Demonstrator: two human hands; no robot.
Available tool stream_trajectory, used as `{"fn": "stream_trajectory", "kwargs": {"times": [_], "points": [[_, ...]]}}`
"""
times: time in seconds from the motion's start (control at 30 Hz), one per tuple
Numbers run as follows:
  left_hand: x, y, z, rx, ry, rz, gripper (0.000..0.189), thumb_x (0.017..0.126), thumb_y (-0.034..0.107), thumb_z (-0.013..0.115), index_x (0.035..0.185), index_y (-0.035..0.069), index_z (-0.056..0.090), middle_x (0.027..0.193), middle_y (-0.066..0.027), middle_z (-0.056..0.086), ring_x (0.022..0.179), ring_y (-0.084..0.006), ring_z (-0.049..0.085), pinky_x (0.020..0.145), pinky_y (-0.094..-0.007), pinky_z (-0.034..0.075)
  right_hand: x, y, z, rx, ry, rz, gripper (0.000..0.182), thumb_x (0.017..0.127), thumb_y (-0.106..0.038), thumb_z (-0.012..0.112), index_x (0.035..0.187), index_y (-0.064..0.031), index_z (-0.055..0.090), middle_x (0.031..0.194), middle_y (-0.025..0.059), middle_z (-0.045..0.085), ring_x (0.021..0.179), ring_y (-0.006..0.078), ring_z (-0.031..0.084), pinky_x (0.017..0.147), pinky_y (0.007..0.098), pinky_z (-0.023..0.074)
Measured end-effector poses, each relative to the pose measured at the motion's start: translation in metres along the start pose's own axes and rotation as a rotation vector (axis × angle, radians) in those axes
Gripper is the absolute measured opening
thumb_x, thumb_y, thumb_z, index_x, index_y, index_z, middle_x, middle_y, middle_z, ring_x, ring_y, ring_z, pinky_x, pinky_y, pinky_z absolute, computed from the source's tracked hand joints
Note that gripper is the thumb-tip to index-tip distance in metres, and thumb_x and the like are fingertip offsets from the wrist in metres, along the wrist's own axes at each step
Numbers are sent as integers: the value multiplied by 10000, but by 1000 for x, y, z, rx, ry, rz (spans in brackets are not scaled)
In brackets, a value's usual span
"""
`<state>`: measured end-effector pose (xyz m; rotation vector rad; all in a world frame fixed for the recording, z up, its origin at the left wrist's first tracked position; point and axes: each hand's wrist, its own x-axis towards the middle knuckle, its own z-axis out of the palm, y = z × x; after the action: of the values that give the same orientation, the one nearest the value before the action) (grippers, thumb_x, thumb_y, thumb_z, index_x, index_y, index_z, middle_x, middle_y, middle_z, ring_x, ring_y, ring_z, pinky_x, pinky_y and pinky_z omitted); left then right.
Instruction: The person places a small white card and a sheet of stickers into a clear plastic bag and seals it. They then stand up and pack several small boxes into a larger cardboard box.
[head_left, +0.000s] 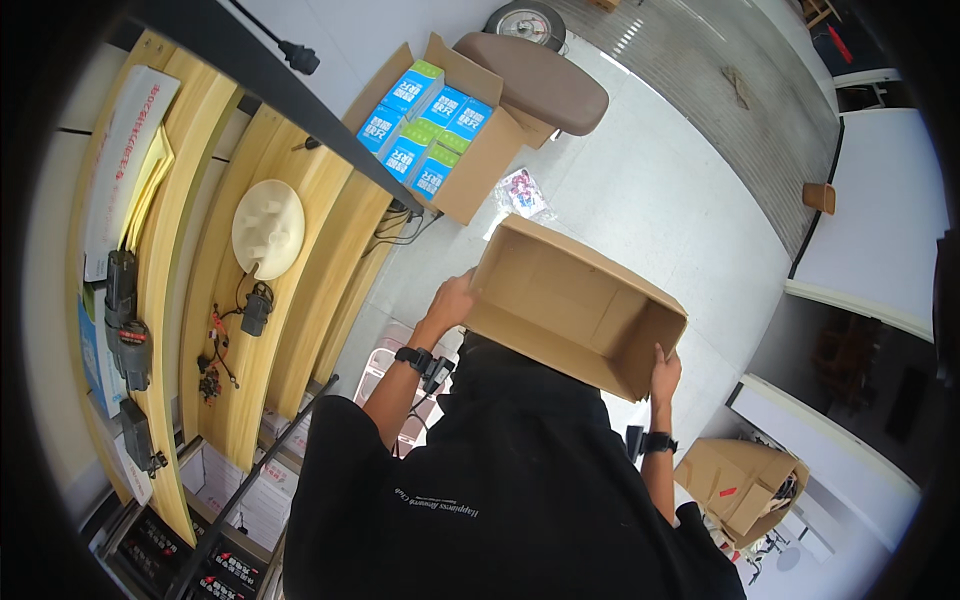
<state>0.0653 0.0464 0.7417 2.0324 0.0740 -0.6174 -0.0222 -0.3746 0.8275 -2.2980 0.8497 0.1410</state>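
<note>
An open-topped cardboard box (555, 300) is held up in front of my body, tilted so that its bare inside faces me. My left hand (452, 298) grips its left end, with the fingers partly hidden behind the wall. At the opposite end my right hand (664, 373) holds the lower right corner, thumb over the rim. Both wrists wear black straps with small devices. Beyond the held box, a larger open carton (480, 169) on the floor is packed with several blue, white and green boxes (442, 112).
Wooden shelves (300, 322) on the left carry a pale round plastic part (268, 229), power adapters and cables. A brown padded seat (536, 82) and a wheel (527, 26) lie past the carton. Another cardboard box (742, 487) stands at lower right, near white counters (870, 217).
</note>
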Motion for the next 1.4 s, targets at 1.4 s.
{"fn": "stream_trajectory", "kwargs": {"times": [1.4], "points": [[247,91,-20,50,-39,-162,404,907,272,485,1232,36,528,1099,-266,624,1030,-436,586,880,-487,467,341,-193,-13,-564,-248,-291,394,917,-197,540,1277,-43,497,878,278,656,848,465,626,760,533,489]]}}
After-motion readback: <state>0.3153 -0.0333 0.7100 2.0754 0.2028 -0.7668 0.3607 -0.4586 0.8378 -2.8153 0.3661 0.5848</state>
